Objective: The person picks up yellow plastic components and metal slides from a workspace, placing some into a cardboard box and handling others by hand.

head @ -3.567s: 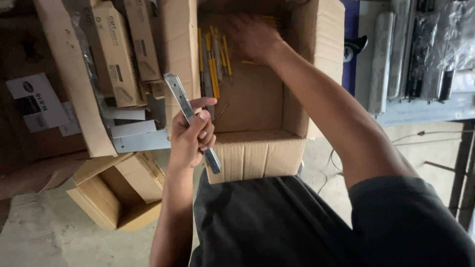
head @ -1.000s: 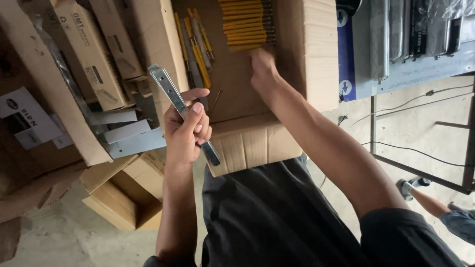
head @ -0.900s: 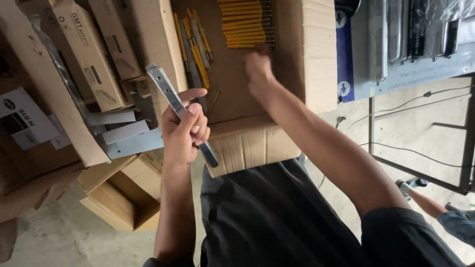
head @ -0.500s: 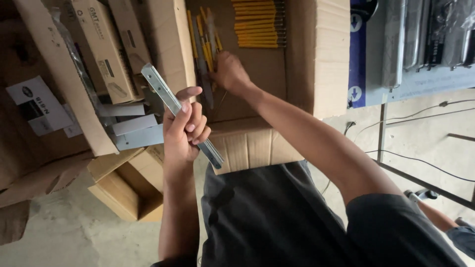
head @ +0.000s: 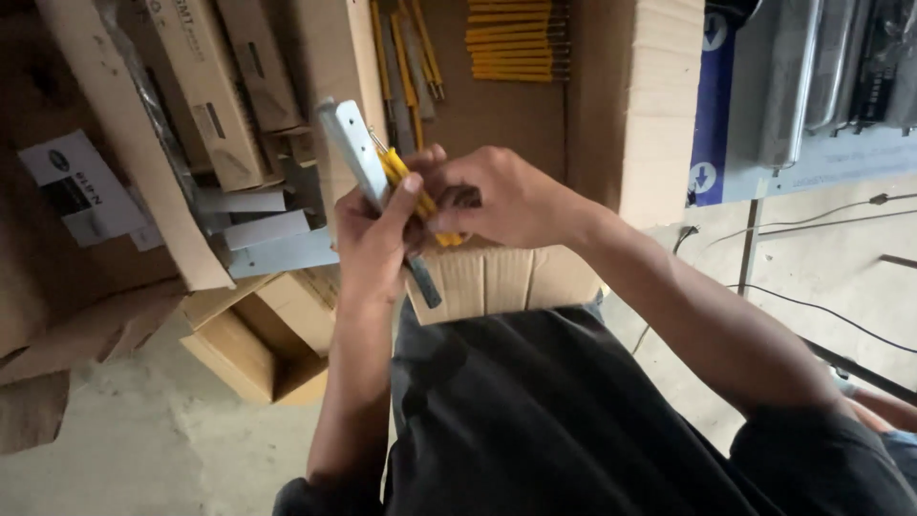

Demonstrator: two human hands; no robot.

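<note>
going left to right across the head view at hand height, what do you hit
white label card → long cardboard boxes → left hand gripping grey metal strip → right hand on yellow-handled tool → big carton's wall → blue panel

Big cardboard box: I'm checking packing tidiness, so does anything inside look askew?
Yes. In the big cardboard box, one stack of yellow pieces lies squared up, but the loose yellow pieces beside it lie splayed at angles.

My left hand point(head: 374, 229) is raised with fingers curled closed, forearm upright, while my right hand point(head: 497, 196) meets it, fingers pinched, arm reaching across from the right.
</note>
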